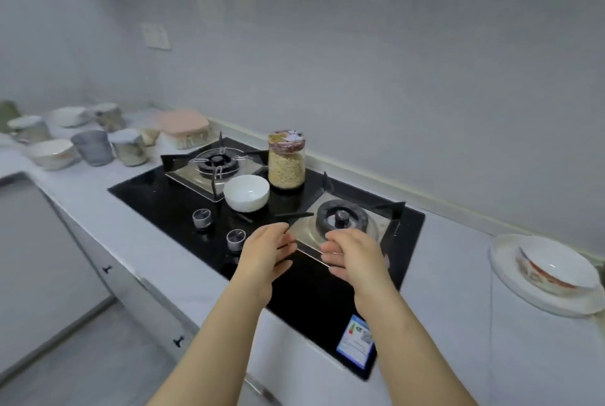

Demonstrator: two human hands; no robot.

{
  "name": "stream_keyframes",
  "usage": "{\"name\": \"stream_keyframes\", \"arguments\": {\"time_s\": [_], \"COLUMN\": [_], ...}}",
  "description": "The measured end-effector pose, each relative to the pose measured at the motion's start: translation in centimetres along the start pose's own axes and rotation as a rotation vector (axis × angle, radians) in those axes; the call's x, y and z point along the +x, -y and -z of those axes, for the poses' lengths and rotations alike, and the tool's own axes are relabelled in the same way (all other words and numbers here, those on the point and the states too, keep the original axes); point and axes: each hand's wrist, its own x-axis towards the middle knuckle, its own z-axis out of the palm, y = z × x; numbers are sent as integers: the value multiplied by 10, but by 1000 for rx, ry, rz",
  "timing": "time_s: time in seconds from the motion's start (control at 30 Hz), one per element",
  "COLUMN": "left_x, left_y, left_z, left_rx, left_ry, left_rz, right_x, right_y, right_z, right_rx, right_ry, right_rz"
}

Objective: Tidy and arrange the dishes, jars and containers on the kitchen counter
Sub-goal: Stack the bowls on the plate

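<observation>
White bowl [246, 192] beyond left hand [266, 253] | right hand [355, 256] alongside | both hands loose, empty

Left hand [266, 253] and right hand [355, 258] hover empty, fingers loose, over the black hob [157, 196]; white bowl [246, 192] and grain jar [286, 160] stand at twelve o'clock, patterned bowl [556, 266] on a plate [510, 287] at three o'clock.

A black hob [150, 192] bears a blue label [356, 340], a wall plate [156, 36] above.
</observation>
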Motion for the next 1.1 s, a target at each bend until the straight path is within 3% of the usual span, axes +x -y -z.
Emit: {"name": "stream_keyframes", "arguments": {"time_s": [0.5,0.87,1.1], "left_x": [11,12,64], "left_y": [-84,-100,-129], "left_z": [286,413,482], "left_rx": [-90,-164,-218], "left_ry": [-367,-591,-708], "left_rz": [-155,-140,-111], "right_x": [-38,-48,-8], "right_y": [-23,-50,-53], "right_z": [-295,-438,-534], "right_rx": [-71,-148,-184], "right_ry": [430,686,795], "right_rz": [-89,-171,-214]}}
